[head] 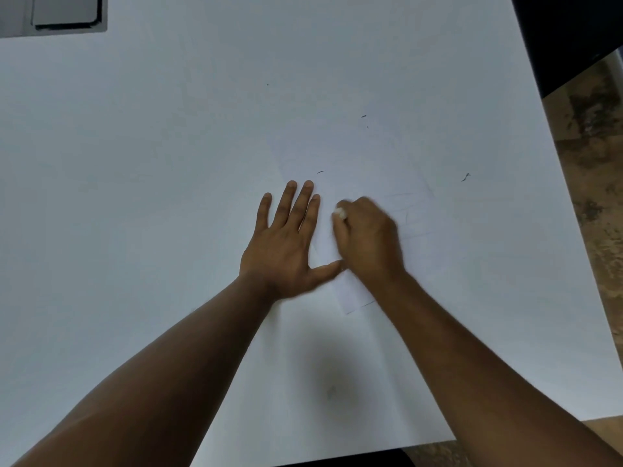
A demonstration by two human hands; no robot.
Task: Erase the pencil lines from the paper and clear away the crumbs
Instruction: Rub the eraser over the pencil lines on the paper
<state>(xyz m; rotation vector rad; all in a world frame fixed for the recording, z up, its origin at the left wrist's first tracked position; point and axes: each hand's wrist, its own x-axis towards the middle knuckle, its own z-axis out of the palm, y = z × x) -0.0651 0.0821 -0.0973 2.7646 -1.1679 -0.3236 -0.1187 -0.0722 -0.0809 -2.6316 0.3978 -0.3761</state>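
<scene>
A white sheet of paper lies on the white table, hard to tell from it; faint pencil lines show near its right part. My left hand lies flat on the paper's left edge with fingers spread, pressing it down. My right hand is blurred and curled round a small white eraser, whose tip shows at the fingertips and touches the paper. Dark eraser crumbs lie on the sheet, and more crumbs lie on the table to the right.
A grey flat device sits at the table's far left corner. The table's right edge borders a dark object and a brown mottled floor. Small dark specks lie beyond the sheet.
</scene>
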